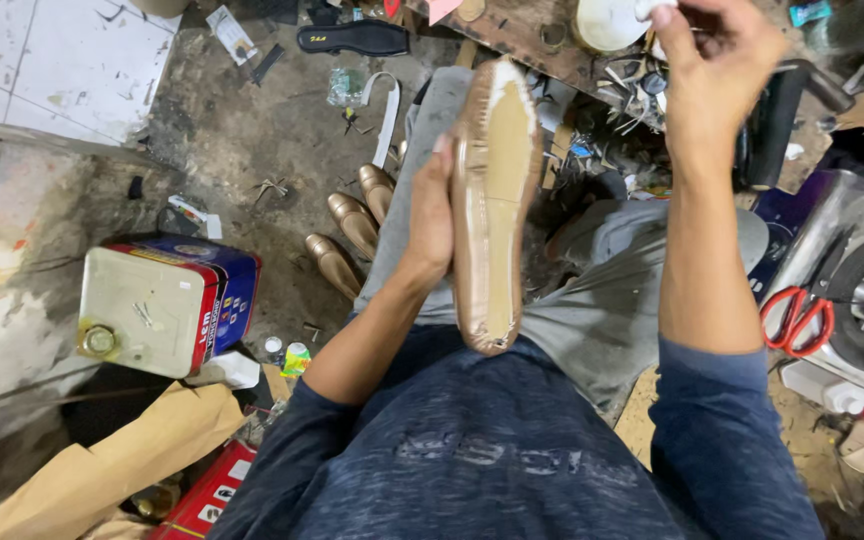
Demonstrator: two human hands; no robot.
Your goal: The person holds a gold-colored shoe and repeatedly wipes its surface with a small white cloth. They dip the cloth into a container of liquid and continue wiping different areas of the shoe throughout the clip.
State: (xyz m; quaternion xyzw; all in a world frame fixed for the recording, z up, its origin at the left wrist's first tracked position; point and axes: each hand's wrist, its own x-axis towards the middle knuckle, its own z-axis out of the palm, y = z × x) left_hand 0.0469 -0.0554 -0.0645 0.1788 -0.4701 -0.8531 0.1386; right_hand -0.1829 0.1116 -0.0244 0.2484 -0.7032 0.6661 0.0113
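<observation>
Grimy floor (252, 140) littered with scraps, blue-and-red square tin (167, 300) at left, left hand (430, 215) clamped on the gold shoe (494, 200), right hand (717, 50) pinching something white far right.

Shoemaker's workshop. Evidence: three gold high-heeled shoes (350, 222) on the dirty concrete floor (252, 130) just left of the hands; black flat insole (354, 38) beyond them; red-handled scissors (798, 318) to the right; square metal can with blue and red sides (162, 305) far left; cluttered tabletop (522, 35) ahead.
</observation>
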